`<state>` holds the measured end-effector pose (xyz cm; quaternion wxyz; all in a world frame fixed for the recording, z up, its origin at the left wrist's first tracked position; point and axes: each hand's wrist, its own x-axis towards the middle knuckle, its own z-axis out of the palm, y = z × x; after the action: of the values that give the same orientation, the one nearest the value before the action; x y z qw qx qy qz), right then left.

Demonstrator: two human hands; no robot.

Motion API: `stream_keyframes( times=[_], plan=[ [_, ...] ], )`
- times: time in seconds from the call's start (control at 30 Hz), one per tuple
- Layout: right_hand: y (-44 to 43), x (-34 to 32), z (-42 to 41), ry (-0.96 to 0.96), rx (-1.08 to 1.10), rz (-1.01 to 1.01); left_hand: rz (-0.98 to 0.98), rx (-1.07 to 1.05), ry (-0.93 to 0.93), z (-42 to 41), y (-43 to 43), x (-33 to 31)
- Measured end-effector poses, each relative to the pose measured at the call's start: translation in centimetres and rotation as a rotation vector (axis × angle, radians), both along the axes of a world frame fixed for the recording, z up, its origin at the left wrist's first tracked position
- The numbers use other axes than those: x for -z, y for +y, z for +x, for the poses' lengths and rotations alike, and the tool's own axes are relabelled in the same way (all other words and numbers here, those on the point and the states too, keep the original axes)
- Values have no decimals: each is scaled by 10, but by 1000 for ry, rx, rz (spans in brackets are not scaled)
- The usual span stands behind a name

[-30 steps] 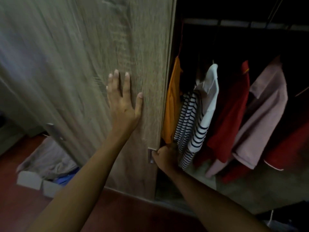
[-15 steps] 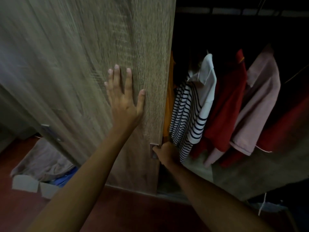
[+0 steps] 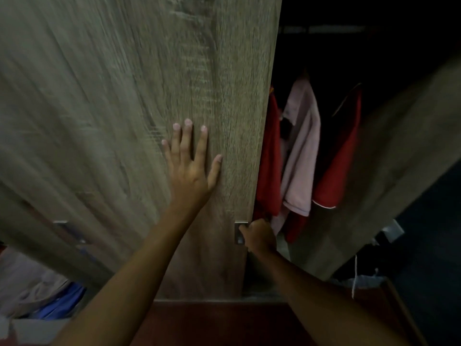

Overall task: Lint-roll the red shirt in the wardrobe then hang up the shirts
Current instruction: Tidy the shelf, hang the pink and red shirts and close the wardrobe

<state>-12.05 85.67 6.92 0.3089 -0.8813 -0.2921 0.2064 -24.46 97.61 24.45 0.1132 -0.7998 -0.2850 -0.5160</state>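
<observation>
A wooden sliding wardrobe door (image 3: 139, 101) fills the left and middle of the view. My left hand (image 3: 189, 168) presses flat on it with straight, spread fingers. My right hand (image 3: 258, 236) grips the metal handle (image 3: 239, 233) at the door's right edge, fingers curled round it. In the dark gap beside the door hang a red shirt (image 3: 269, 158), a pale pink shirt (image 3: 303, 151) and another red garment (image 3: 341, 151) with white trim. The hanging rail (image 3: 324, 28) shows faintly above.
A second wooden panel (image 3: 389, 158) closes the gap on the right. Grey and blue clothes (image 3: 45, 295) lie heaped on a box at the lower left. The floor (image 3: 212, 323) is dark red. A white cord (image 3: 355, 275) hangs at the lower right.
The door has slid to the right with both hands on it. It now hides the orange and striped shirts, and the gap is narrower.
</observation>
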Motion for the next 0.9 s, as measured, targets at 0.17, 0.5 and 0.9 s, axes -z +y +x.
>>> stream_keyframes(
  times=[0.17, 0.5, 0.9],
  plan=[
    [-42, 11, 52, 16, 126, 39, 59, -7, -1, 62, -34, 6],
    [-112, 10, 147, 63, 296, 33, 101, 6, 15, 172, -102, 15],
    [-161, 7, 207, 99, 347, 104, 93, 47, 5, 241, -151, 14]
  ],
)
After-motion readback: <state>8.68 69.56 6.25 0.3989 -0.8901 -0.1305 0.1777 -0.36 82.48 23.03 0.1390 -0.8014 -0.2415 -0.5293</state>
